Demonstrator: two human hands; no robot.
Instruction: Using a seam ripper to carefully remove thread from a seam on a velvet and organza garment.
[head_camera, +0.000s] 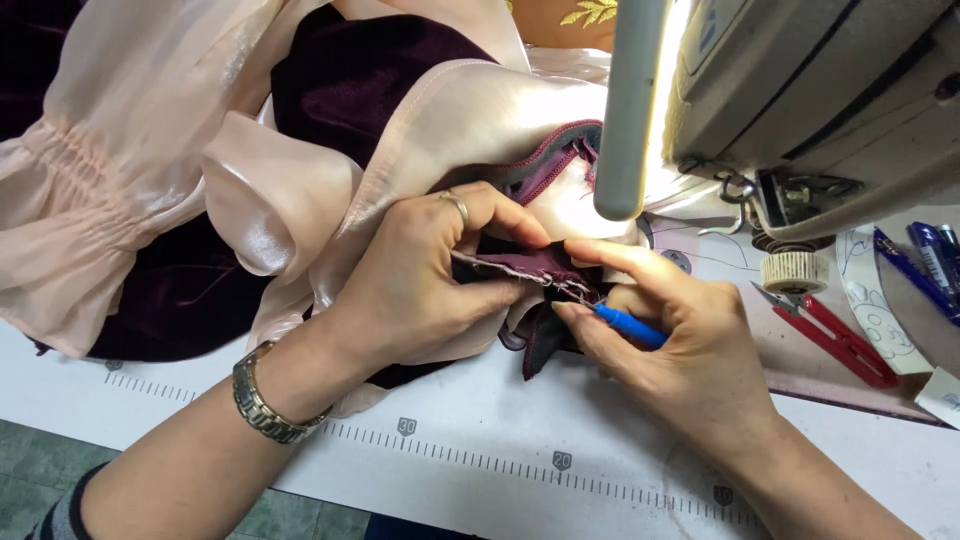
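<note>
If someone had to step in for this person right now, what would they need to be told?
Left hand: pinching the dark purple seam of the garment, holding it taut.
Right hand: gripping a blue-handled seam ripper, its tip at the stitches by the left thumb.
The pale pink and purple garment lies bunched on the white table, next to the sewing machine. Red snips lie to the right, untouched.
Done: some loose thread ends show at the seam.
Left: cannot tell how much stitching remains; the seam is mostly hidden by the fingers.
</note>
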